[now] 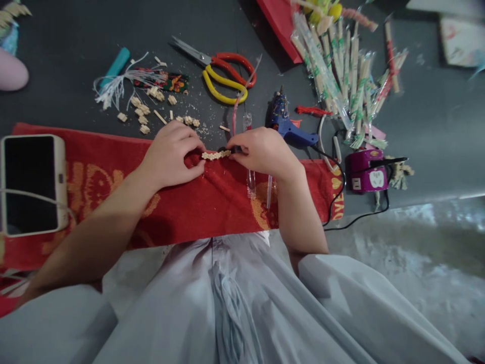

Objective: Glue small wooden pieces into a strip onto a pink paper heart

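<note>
Work at a dark table, seen from the wearer's head. Nearest lies the wearer's pale grey garment (178,303), with bare floor (424,253) to the right below the table edge. Next comes a red towel (212,212), spread left to right along the near side of the table; a phone (30,184) rests at its left end, crossed by a cable. Over the towel's far part, between the two hands, is a short, pale knobbly strip (215,155). Its long axis runs left to right, nearly parallel to the towel's far edge, the right end slightly farther away. The left hand (170,154) adjoins the left end, index finger and thumb to either side; whether they press upon it cannot be told. The right hand (265,149) pinches the right end, with a small dark piece (237,149) at the same fingers. Neither hand is clearly nearer the strip. Just beyond the right hand lies a blue glue gun (293,132), nozzle pointing far; a purple box (366,172) stands well to the right. Beyond the left hand are scattered pale clusters (142,108). Farther still lie scissors (227,76) and, at far right, wrapped sticks (341,71).
</note>
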Available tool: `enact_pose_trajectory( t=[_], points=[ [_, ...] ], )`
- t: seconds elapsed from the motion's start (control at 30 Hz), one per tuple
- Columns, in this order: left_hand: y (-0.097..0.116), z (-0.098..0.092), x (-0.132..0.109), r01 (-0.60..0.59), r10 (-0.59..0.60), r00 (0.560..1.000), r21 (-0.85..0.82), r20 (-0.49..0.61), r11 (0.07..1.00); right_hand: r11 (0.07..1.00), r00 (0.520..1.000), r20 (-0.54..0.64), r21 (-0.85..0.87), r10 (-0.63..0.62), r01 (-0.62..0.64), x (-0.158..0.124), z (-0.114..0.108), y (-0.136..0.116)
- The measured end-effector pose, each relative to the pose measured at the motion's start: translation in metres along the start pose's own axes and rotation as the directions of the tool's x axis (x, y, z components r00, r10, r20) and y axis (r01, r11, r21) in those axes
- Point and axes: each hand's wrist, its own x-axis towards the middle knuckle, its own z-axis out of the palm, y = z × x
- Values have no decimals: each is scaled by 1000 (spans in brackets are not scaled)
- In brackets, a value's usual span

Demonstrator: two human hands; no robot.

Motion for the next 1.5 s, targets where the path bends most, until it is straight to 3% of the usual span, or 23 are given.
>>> enact_pose_trajectory(
  t=[0.2,0.53,0.77,1.23,1.5],
  points=[
    [-6,6,-2,-1,-4,999,-106,-48,994,1000,1000,-11,14,-20,20,1,3,2],
    [-3,6,-2,-50,47,997,-48,-60,998,999,997,-65,20,-37,38,-2,2,4],
    [1,5,-3,-19,16,999,-92,-37,996,999,995,-87,18,-38,40,-4,3,4],
    [3,6,-3,-58,48,994,-103,-95,993,995,991,-108,44,-81,86,-6,3,8],
    [4,4,-2,-20,14,998,-106,-57,994,996,991,-119,49,-63,69,-7,2,7]
  ],
)
